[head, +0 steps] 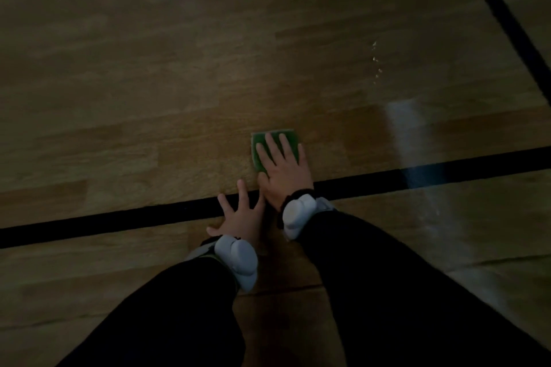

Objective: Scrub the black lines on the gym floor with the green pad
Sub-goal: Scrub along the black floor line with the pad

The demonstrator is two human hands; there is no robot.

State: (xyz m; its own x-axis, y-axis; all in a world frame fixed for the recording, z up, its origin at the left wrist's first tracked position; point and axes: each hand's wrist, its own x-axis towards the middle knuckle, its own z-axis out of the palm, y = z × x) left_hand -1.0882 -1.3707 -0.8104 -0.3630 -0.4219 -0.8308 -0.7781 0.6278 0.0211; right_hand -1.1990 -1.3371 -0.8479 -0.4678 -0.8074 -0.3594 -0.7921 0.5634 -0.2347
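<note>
A green pad (290,140) with a pale edge lies flat on the wooden gym floor, just beyond a black line (119,216) that crosses the view from lower left to right. My right hand (283,170) lies flat on the pad with straight fingers, covering most of it, its wrist over the line. My left hand (241,214) rests on the floor with spread fingers across the same line, close beside the right wrist. Both wrists carry white devices over black sleeves.
A second black line (507,18) runs diagonally at the upper right. A few wet drops (376,59) glint on the boards right of centre, and a pale light reflection (408,134) crosses the first line. The room is dim.
</note>
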